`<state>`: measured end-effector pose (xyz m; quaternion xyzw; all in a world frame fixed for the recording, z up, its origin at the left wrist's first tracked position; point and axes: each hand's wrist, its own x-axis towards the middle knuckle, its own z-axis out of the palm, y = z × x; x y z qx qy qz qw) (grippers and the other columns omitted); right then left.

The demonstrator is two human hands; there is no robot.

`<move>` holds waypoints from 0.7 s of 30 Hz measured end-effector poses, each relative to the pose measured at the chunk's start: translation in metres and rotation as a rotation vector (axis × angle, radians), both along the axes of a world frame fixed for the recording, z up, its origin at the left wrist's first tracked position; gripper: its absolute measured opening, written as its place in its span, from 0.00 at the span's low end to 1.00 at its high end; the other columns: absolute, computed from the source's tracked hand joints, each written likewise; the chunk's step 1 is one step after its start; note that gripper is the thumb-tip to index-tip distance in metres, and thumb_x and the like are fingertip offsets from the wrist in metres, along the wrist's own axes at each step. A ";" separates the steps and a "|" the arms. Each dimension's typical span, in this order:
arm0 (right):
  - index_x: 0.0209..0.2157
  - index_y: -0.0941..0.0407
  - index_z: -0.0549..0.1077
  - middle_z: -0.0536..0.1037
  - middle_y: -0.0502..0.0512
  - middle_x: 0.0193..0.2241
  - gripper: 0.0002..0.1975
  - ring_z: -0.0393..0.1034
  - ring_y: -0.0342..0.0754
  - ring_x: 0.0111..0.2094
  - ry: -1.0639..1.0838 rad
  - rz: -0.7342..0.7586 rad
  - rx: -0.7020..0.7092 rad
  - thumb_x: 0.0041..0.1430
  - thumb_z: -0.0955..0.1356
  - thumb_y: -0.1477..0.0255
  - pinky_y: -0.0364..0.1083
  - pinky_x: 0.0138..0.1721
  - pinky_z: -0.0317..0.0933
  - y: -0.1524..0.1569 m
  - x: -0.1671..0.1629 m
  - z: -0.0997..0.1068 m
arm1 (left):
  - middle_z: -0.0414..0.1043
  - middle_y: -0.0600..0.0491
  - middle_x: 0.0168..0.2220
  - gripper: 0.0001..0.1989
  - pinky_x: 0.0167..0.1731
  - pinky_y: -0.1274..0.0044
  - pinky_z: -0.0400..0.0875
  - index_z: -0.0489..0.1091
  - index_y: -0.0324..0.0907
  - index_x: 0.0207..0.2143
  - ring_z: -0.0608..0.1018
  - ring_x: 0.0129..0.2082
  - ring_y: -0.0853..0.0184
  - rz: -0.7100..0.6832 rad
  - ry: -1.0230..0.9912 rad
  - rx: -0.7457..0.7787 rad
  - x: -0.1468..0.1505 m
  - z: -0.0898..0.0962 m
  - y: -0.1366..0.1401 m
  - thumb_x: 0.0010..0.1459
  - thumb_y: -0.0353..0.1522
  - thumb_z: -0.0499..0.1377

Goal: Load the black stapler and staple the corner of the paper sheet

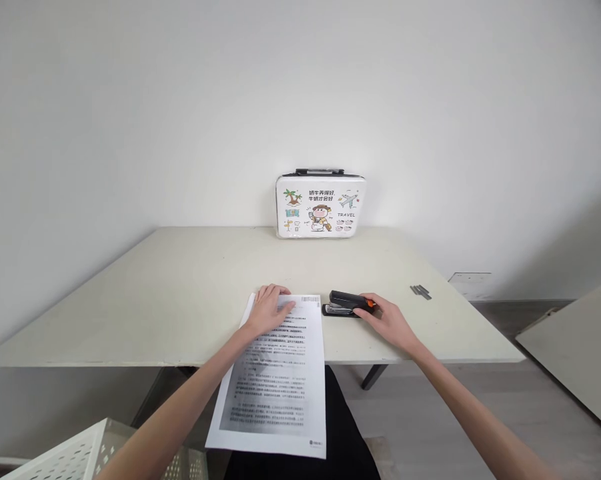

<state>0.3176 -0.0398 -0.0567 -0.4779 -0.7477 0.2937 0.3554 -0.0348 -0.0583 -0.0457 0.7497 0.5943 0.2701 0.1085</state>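
Observation:
Printed paper sheets [290, 393] lie partly on the table and hang over its front edge. My left hand [271, 311] rests on their upper left part, fingers stretched toward the top edge. Just right of the paper's upper right corner sits a black stapler [347, 300] with an orange mark near its rear end. My right hand [383, 318] grips the stapler's rear end between thumb and fingers. The stapler's front points left at the paper and its jaws are apart. A small gap shows between stapler and paper.
Several grey staple strips [421, 291] lie on the right of the white table [145, 300]. A white cartoon-printed case [321, 207] stands at the back against the wall. A white perforated basket [100, 447] is at lower left, below the table. A pale panel [580, 347] stands at right.

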 end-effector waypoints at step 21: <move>0.50 0.50 0.75 0.82 0.55 0.45 0.24 0.76 0.53 0.40 0.003 0.013 -0.053 0.66 0.65 0.48 0.50 0.43 0.69 -0.006 -0.004 0.013 | 0.69 0.45 0.58 0.15 0.64 0.58 0.63 0.70 0.46 0.56 0.66 0.62 0.53 -0.210 0.018 0.075 0.034 0.015 -0.014 0.70 0.39 0.56</move>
